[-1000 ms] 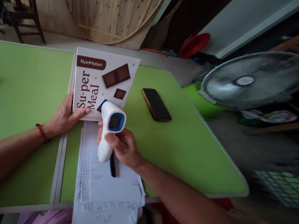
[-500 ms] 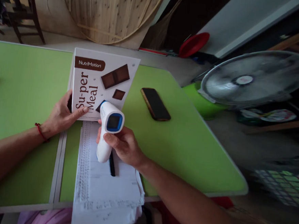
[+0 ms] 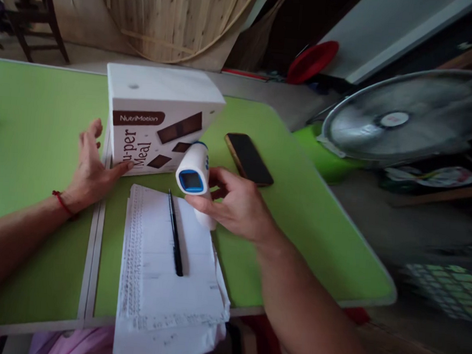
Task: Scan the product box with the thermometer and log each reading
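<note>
A white NutriMotion box (image 3: 159, 112) with brown chocolate pictures stands on the green table (image 3: 293, 219). My left hand (image 3: 89, 169), fingers spread, rests against the box's lower left corner, thumb touching its front face. My right hand (image 3: 238, 204) grips a white and blue handheld thermometer (image 3: 194, 174) by its handle, just right of the box front, over the paper stack. A red string circles my left wrist.
A stack of printed papers (image 3: 165, 269) lies at the near table edge with a black pen (image 3: 175, 232) on it. A dark phone (image 3: 248, 159) lies right of the box. A fan (image 3: 409, 122) stands off the table's right side. A seam divides two table halves.
The box has gone from tilted toward me to standing, its top face now showing. My right hand moved the thermometer right and away, uncovering the pen. My left hand's fingers have opened.
</note>
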The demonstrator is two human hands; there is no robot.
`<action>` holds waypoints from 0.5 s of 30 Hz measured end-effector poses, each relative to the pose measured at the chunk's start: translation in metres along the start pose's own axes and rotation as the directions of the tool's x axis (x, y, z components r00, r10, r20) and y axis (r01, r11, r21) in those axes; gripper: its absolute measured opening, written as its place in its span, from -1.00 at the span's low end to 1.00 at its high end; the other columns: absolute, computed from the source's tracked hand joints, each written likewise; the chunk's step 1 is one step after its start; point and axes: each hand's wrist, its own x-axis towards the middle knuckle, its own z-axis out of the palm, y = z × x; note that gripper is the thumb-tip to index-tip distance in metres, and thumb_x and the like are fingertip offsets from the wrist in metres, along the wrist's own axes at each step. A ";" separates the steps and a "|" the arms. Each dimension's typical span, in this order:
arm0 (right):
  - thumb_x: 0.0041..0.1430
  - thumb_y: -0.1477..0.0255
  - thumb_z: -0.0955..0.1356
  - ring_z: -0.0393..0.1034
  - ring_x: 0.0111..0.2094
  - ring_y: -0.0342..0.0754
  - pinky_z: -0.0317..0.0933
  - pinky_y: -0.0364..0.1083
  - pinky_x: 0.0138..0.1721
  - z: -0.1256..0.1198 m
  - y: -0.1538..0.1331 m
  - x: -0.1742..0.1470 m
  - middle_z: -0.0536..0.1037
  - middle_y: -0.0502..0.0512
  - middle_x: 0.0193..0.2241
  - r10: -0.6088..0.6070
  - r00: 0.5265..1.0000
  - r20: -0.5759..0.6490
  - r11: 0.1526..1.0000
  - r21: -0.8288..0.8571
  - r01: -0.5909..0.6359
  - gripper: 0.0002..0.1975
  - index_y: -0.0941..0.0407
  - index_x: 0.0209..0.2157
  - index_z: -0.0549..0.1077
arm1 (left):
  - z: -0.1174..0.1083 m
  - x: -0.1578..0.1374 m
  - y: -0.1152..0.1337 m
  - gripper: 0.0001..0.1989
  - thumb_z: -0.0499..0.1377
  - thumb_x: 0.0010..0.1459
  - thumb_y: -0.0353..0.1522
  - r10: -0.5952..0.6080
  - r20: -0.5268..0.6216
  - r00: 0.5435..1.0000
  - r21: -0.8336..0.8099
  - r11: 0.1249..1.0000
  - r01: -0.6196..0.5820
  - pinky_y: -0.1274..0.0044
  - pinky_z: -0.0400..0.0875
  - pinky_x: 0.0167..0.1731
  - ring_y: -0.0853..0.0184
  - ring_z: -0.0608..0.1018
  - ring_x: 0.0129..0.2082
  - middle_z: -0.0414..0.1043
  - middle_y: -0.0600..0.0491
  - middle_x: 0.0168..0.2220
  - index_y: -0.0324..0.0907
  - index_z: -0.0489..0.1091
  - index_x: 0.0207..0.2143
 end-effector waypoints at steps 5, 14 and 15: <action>-0.08 0.15 0.47 0.46 -0.38 0.01 0.27 -0.06 -0.38 -0.016 0.006 0.006 0.58 0.14 -0.38 0.076 0.989 0.128 0.921 -0.388 -0.020 -0.65 0.13 -0.36 0.50 | -0.009 -0.008 0.039 -0.54 0.30 0.09 -0.12 0.464 -0.274 0.843 0.200 0.885 -0.422 0.28 0.46 -0.22 0.18 0.41 -0.14 0.22 0.02 -0.15 -0.07 0.20 -0.07; 0.01 0.15 0.44 0.49 -0.40 0.09 0.19 -0.06 -0.44 -0.014 0.008 0.016 0.62 0.20 -0.41 0.267 0.964 -0.013 0.691 -0.694 -0.201 -0.71 0.11 -0.43 0.54 | -0.010 -0.032 0.076 -0.34 0.12 0.19 0.14 0.565 0.635 0.527 -0.197 0.778 -0.597 0.17 0.41 -0.03 0.02 0.48 -0.07 0.38 -0.25 -0.01 -0.28 0.29 -0.02; 0.01 0.14 0.44 0.49 -0.42 0.08 0.18 -0.07 -0.46 -0.014 0.009 0.016 0.62 0.19 -0.43 0.259 0.966 -0.010 0.683 -0.706 -0.190 -0.71 0.10 -0.44 0.54 | -0.010 -0.033 0.076 -0.28 0.15 0.13 0.18 0.545 0.667 0.508 -0.199 0.787 -0.584 0.13 0.38 0.01 -0.02 0.46 -0.03 0.36 -0.27 0.02 -0.28 0.30 -0.02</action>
